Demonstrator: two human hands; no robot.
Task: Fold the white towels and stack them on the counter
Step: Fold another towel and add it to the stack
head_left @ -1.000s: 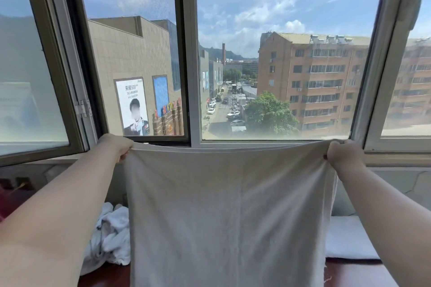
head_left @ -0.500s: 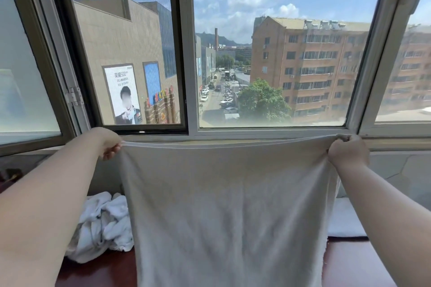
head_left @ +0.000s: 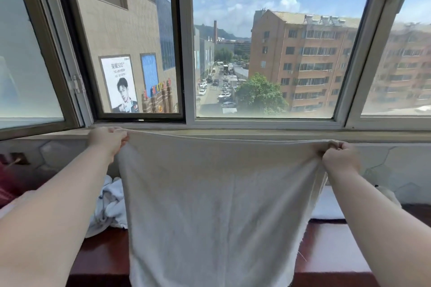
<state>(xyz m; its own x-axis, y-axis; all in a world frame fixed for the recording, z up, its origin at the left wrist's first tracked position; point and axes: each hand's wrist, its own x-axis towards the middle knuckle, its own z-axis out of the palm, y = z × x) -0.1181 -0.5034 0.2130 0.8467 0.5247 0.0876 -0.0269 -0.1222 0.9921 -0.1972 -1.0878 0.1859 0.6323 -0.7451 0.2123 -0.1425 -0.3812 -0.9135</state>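
Observation:
A white towel (head_left: 219, 205) hangs spread out flat in front of me, above a dark red-brown counter (head_left: 102, 256). My left hand (head_left: 108, 141) pinches its top left corner. My right hand (head_left: 340, 158) pinches its top right corner, a little lower than the left. The top edge sags slightly between them. A crumpled heap of white towels (head_left: 108, 207) lies on the counter behind my left forearm. A flat folded white towel (head_left: 326, 207) lies at the right, mostly hidden by the held towel and my right arm.
A wide window (head_left: 256, 53) with a sill (head_left: 256, 134) stands just behind the counter. A tiled wall strip (head_left: 396, 165) runs below the sill. Something red (head_left: 7, 184) sits at the far left edge.
The towel and both hands have sunk lower against the window sill. My right hand has dropped below the left. More of the counter shows at the bottom.

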